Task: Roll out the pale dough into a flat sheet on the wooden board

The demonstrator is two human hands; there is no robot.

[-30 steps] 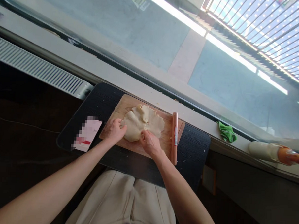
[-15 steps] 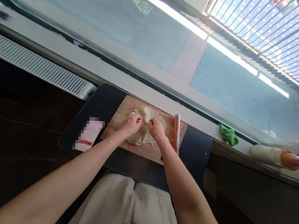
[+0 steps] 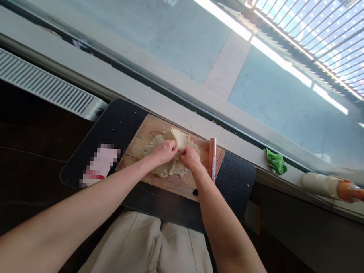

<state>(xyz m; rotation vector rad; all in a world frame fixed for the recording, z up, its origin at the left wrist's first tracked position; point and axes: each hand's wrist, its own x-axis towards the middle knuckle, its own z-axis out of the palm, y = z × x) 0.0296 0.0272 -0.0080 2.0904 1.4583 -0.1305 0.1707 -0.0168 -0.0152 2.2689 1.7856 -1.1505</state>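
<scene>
A thin, uneven sheet of pale dough lies on a wooden board, its middle raised into a fold between my hands. My left hand is closed, with its fingertips pinching the dough near the middle. My right hand is closed too and pinches the dough just to the right, close to the left hand. The dough's edges are ragged and spread flat beyond both hands. Exactly how much dough sits in the fingers is hidden.
Right of the dough, a rolling pin with a label lies on the board. The board rests on a small black table. A blurred-out pinkish item lies at left. On the windowsill are a green cloth and a white cylindrical object.
My left hand has moved in toward the right hand, and the dough's middle is gathered higher between them. More flat dough shows left of the left hand. The view has shifted slightly.
</scene>
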